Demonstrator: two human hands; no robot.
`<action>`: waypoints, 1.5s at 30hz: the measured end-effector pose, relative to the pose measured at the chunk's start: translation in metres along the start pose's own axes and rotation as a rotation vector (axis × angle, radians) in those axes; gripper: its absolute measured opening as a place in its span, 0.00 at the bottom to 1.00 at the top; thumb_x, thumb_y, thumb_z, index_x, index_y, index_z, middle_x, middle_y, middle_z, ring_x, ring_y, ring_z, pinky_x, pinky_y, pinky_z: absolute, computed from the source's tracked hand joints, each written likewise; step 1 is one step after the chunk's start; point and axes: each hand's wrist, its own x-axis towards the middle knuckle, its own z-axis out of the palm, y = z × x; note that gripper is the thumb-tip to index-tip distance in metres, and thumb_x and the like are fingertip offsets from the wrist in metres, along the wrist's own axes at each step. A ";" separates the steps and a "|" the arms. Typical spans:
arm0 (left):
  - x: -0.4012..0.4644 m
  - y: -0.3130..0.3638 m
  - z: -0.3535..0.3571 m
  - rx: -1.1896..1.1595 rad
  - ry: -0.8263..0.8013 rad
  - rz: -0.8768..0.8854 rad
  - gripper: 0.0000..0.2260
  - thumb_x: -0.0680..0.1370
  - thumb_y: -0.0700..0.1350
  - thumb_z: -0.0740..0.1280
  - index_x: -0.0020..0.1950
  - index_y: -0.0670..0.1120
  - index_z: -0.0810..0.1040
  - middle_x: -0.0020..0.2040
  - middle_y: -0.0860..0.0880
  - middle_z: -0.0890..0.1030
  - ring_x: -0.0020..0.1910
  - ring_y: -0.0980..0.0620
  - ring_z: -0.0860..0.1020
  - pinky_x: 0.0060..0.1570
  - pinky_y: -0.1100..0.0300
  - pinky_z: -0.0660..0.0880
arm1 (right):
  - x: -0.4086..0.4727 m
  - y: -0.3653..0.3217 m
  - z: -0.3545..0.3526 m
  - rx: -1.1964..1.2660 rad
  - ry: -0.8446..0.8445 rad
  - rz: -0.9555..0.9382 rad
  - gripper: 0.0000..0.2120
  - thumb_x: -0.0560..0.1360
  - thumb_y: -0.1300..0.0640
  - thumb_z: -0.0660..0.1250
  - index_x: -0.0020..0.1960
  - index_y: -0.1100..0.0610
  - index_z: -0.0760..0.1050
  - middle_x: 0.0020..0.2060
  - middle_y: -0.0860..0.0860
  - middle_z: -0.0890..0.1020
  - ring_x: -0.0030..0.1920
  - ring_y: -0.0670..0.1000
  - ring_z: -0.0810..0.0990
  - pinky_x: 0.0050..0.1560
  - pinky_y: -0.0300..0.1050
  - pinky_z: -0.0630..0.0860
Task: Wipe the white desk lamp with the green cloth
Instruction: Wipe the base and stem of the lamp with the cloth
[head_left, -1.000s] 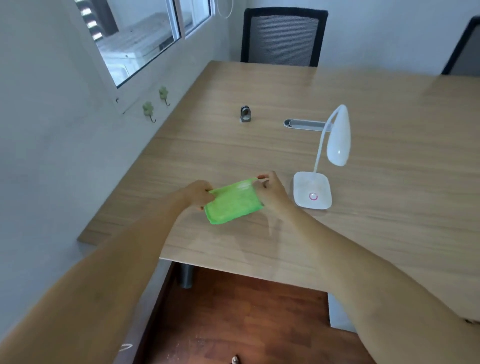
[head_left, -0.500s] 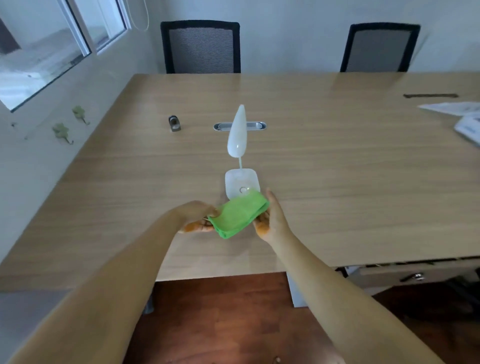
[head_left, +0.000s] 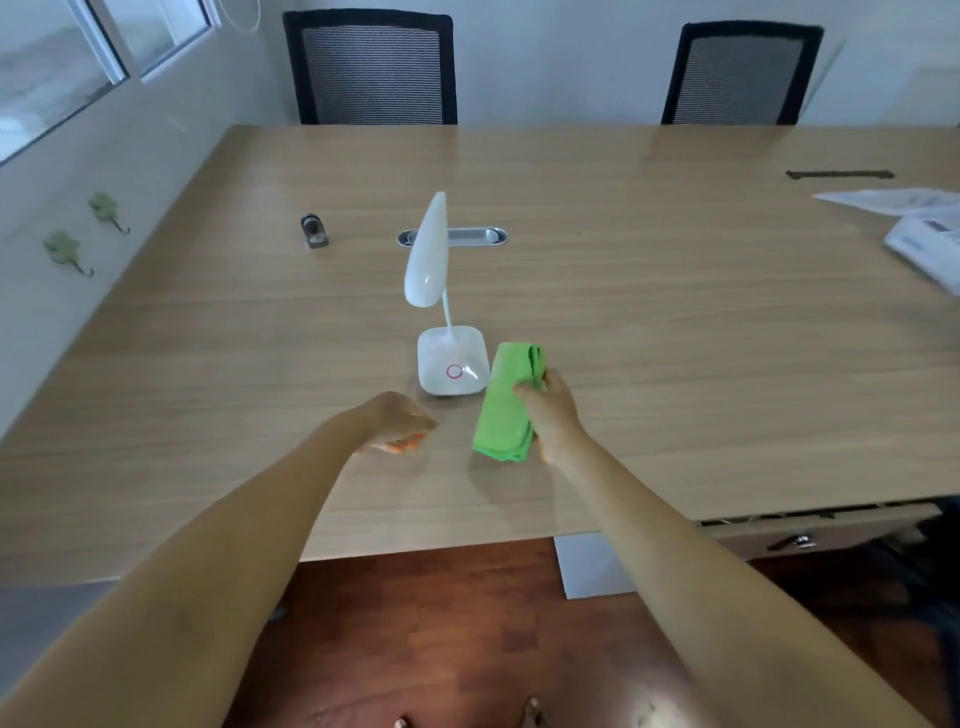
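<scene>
The white desk lamp (head_left: 451, 364) stands on the wooden table (head_left: 675, 322), with a square base bearing a pink ring and a bent neck to an elongated head (head_left: 427, 254). The folded green cloth (head_left: 506, 410) hangs lengthwise just right of the lamp base. My right hand (head_left: 553, 415) grips the cloth along its right side. My left hand (head_left: 397, 423) hovers over the table in front of the lamp base, fingers curled downward, holding nothing that I can see.
A small dark object (head_left: 313, 231) and a metal cable grommet (head_left: 452, 237) lie behind the lamp. Papers (head_left: 914, 218) lie at the table's right edge. Two black chairs (head_left: 371, 67) stand at the far side. A wall with hooks runs along the left.
My left hand has let go of the cloth. My right hand has carried the cloth to the right of the lamp base, hanging lengthwise. The view has swung from left to centre on the lamp.
</scene>
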 end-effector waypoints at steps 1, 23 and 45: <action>0.006 -0.005 -0.007 0.197 0.105 0.043 0.14 0.76 0.50 0.66 0.56 0.41 0.77 0.52 0.45 0.79 0.49 0.46 0.78 0.52 0.57 0.76 | 0.008 -0.004 -0.006 -0.111 0.047 -0.063 0.10 0.73 0.64 0.62 0.52 0.54 0.73 0.46 0.54 0.78 0.51 0.60 0.80 0.49 0.52 0.79; 0.066 -0.023 -0.029 0.756 0.397 0.530 0.46 0.64 0.68 0.34 0.77 0.45 0.53 0.78 0.48 0.56 0.77 0.52 0.54 0.71 0.67 0.43 | 0.087 0.004 0.025 -1.138 -0.333 -0.753 0.28 0.68 0.70 0.60 0.67 0.54 0.71 0.68 0.53 0.74 0.68 0.54 0.72 0.69 0.51 0.69; 0.079 -0.022 -0.039 0.781 0.255 0.443 0.31 0.79 0.59 0.55 0.77 0.48 0.48 0.79 0.49 0.52 0.77 0.49 0.55 0.77 0.54 0.54 | 0.049 0.015 -0.001 -1.283 -0.421 -0.886 0.28 0.66 0.65 0.52 0.61 0.52 0.76 0.61 0.50 0.80 0.63 0.57 0.76 0.58 0.58 0.76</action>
